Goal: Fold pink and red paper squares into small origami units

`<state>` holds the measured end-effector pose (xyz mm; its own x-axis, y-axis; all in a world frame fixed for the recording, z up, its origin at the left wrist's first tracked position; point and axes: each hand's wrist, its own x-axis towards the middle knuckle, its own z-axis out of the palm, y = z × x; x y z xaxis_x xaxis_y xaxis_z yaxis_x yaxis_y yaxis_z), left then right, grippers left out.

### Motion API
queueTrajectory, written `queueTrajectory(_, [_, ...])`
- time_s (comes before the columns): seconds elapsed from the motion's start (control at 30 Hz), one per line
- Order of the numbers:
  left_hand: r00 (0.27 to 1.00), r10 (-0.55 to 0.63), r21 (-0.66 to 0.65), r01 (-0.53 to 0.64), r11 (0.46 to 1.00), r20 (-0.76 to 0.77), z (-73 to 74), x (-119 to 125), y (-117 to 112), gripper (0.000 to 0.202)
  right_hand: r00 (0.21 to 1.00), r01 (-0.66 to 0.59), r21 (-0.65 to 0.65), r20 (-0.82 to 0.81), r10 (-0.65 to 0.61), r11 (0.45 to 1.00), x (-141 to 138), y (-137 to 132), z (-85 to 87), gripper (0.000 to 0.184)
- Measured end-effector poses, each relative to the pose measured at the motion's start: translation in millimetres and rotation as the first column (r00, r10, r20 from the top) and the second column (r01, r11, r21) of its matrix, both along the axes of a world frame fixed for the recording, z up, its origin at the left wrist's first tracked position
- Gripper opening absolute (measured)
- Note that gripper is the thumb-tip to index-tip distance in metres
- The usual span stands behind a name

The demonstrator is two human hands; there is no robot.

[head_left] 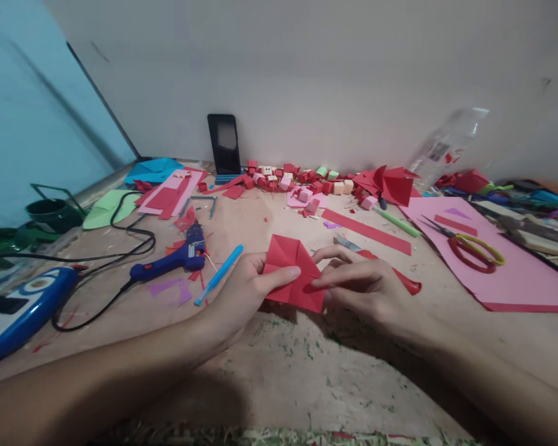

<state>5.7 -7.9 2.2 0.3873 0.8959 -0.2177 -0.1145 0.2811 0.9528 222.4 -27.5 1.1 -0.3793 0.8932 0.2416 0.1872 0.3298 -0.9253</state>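
A creased piece of red paper is held up above the table in the middle of the view. My left hand pinches its left side, thumb lying across the front and the other fingers hidden behind. At its right edge, my right hand grips the sheet between thumb and fingertips. Beyond my right hand lies a red-handled cutter knife, partly covered by the hand. A blue pen rests just left of my left hand, next to a blue glue gun.
Small paper cubes line the wall, near a propped phone and a leaning plastic bottle. Scissors lie on pink paper at right. A black cable curls at left. A red strip lies behind the hands.
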Motion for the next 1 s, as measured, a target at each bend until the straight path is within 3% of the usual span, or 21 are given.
queueTrajectory(0.17, [0.999,0.018,0.023,-0.017,1.000,-0.039,-2.4,-0.3,-0.9,0.027,0.999,-0.048,-0.110,-0.017,0.047,0.993,-3.4,-3.4,0.4,0.014])
queueTrajectory(0.3, [0.997,0.002,0.059,0.002,0.998,-0.071,-2.3,0.0,-0.9,0.028,1.000,-0.025,-0.057,-0.001,0.025,0.998,-4.2,-2.8,3.2,0.012])
queueTrajectory(0.53, [0.982,0.029,0.241,0.018,0.970,-0.189,0.3,1.8,-3.2,0.022,0.999,0.003,-0.019,0.048,-0.002,1.000,-5.6,-1.8,3.3,0.006])
queueTrajectory(0.77, [0.979,0.037,0.230,0.010,0.973,-0.202,-2.0,0.6,-1.2,0.023,0.995,-0.057,-0.006,0.082,0.057,0.998,-9.2,-7.5,4.6,0.015])
queueTrajectory(1.0, [0.970,-0.027,0.210,0.080,0.975,-0.243,3.3,1.9,-2.6,0.022,0.993,-0.037,-0.027,0.112,0.040,0.999,-9.8,-7.6,6.2,0.009])
